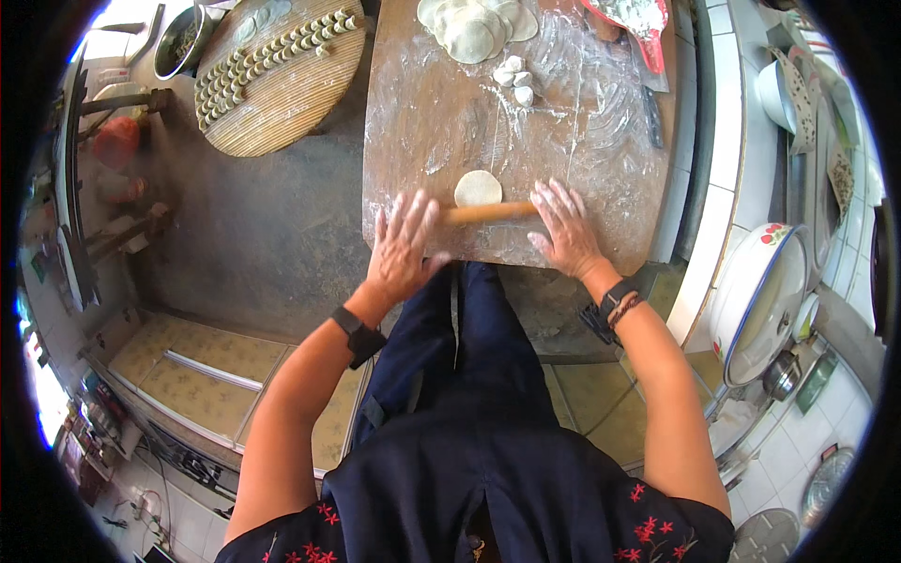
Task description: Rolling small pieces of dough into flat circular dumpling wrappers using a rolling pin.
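Observation:
A wooden rolling pin [489,212] lies crosswise near the front edge of a floured wooden board [408,127]. My left hand [402,243] holds its left end under the palm, fingers stretched forward. On the right end presses my right hand [566,236], its fingers also extended; both hands are dusted with flour. Just beyond the pin is a round, flat dough wrapper [479,188], its near edge meeting the pin. Farther up the board sit several small dough pieces [517,76]. Behind them is an overlapping pile of rolled wrappers [470,32].
A round slatted tray [295,105] at upper left carries rows of folded dumplings [267,65]. Beside it stands a metal bowl [184,43] of filling. A red scoop [654,42] of flour and a dark-handled tool [652,116] lie at the board's right. An enamel basin [750,302] leans on the right.

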Motion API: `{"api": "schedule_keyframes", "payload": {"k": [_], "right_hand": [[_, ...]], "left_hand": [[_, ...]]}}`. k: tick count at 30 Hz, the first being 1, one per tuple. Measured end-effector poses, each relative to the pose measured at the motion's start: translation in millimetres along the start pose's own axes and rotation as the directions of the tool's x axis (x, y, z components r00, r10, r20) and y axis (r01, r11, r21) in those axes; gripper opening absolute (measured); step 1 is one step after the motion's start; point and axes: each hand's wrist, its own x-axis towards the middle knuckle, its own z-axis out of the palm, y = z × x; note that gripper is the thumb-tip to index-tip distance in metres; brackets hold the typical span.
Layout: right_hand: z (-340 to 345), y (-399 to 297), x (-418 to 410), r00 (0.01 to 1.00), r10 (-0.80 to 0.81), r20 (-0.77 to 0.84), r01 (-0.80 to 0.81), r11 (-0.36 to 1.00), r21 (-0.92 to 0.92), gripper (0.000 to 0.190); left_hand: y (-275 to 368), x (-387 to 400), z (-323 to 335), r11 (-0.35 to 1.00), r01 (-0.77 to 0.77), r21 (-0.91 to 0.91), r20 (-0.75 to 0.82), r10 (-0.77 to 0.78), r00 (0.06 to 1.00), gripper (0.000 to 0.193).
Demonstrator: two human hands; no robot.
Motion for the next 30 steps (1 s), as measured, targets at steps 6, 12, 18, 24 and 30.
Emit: {"api": "schedule_keyframes", "payload": {"k": [6, 12, 18, 24, 30], "right_hand": [[-13.6, 9.8, 58.4, 0.998, -0.002, -0.067, -0.002, 0.998, -0.058, 0.060], [-2.5, 5.6, 0.9, 0.999, -0.035, 0.014, 0.035, 0.999, -0.001, 0.064], [-14.1, 17.8, 53.3, 0.998, -0.013, -0.069, 0.008, 0.998, -0.065, 0.061], [-4.2, 8.8, 8.8, 0.999, -0.031, -0.011, 0.031, 0.999, 0.014, 0.063], [-16.6, 13.4, 71.3, 0.995, -0.060, -0.077, 0.055, 0.997, -0.059, 0.057]], "left_hand": [[-15.2, 55.7, -17.6, 0.992, 0.080, 0.101, -0.226, -0.055, 0.973, 0.080], [-2.3, 8.9, -6.5, 0.999, 0.001, 0.045, -0.052, 0.001, 0.999, 0.083], [-20.4, 64.4, -16.1, 0.991, 0.062, 0.120, -0.269, -0.027, 0.963, 0.078], [-0.2, 3.7, -1.1, 1.000, 0.005, 0.027, -0.029, -0.005, 1.000, 0.083], [-19.1, 54.2, -11.5, 0.989, 0.122, 0.085, -0.245, -0.098, 0.965, 0.078]]}}
